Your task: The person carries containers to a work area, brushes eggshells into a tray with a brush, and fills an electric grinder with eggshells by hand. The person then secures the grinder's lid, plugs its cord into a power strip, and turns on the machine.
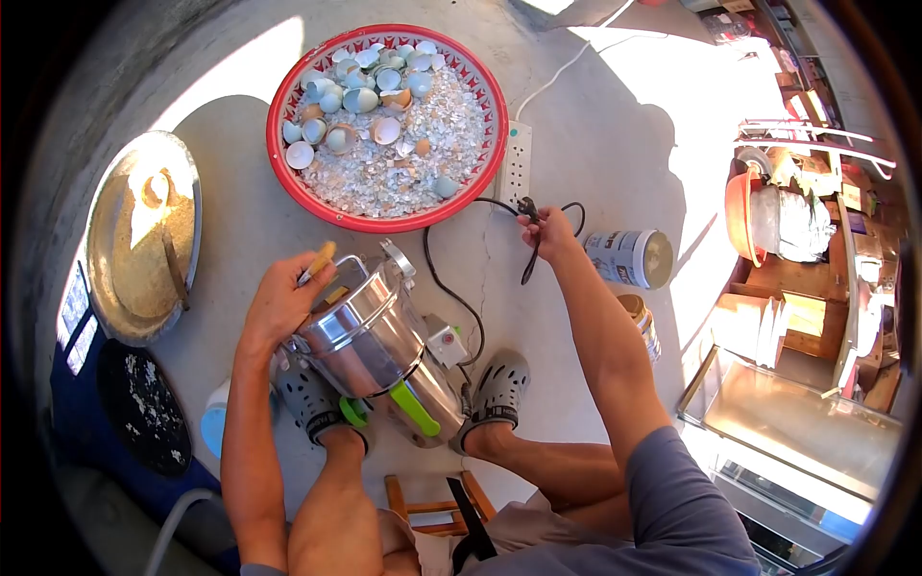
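R hand (547, 232) holds blk plug (526, 206); L hand (279, 301) prob. on canister (373, 338).

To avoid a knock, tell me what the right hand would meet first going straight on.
Most likely the white power strip, just beyond the black plug in the right hand; the height between them is unclear.

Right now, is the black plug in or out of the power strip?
Out: the right hand holds the plug beside the power strip, not in it.

One head camera; looks steeply down, near.
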Demonstrator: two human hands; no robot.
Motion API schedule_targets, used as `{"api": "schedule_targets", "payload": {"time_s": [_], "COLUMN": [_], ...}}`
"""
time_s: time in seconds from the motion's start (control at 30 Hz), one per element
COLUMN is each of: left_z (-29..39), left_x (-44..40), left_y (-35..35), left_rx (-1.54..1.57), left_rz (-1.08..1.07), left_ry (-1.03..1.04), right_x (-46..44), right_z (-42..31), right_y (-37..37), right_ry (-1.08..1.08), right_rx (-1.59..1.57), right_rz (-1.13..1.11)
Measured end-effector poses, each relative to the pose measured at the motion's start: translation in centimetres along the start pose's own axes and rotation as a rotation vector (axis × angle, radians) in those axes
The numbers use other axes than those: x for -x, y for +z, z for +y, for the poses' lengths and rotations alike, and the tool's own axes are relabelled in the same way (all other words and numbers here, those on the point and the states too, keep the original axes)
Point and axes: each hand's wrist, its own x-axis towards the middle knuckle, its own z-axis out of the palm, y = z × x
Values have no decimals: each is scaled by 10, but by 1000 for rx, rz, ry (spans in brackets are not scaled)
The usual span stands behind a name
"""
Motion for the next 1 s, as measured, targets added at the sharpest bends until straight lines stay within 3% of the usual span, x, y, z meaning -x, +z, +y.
{"api": "schedule_targets", "payload": {"time_s": [0.13,0.2,0.23,0.3,0.43,0.6,0.67,0.8,1.0], "left_z": [0,-3,-2,0,-1,2,-4,-4,-4], "left_x": [-1,-1,-1,-1,0,0,-2,-2,-2], "left_y": [0,1,1,-1,0,0,0,0,1], "left_rx": [-17,-25,-23,-41,-38,-65,-66,-56,-57], "left_rz": [19,21,21,-4,14,24,30,47,47], "left_ry": [29,62,60,12,26,38,48,89,53], "right_x": [-17,-9,-11,-14,-24,-29,-16,2,0], "right_z": [7,11,14,22,39,41,38,35,34], "right_y": [-4,5,6,9,11,9,12,22,23], "right_ry": [-64,-252,-251,-550,-715,-755,-865,-767,-1018], "right_rx": [-2,236,239,186,429,771,979,924,1169], "right_rz": [-7,80,81,197,228,389,400,343,361]}}
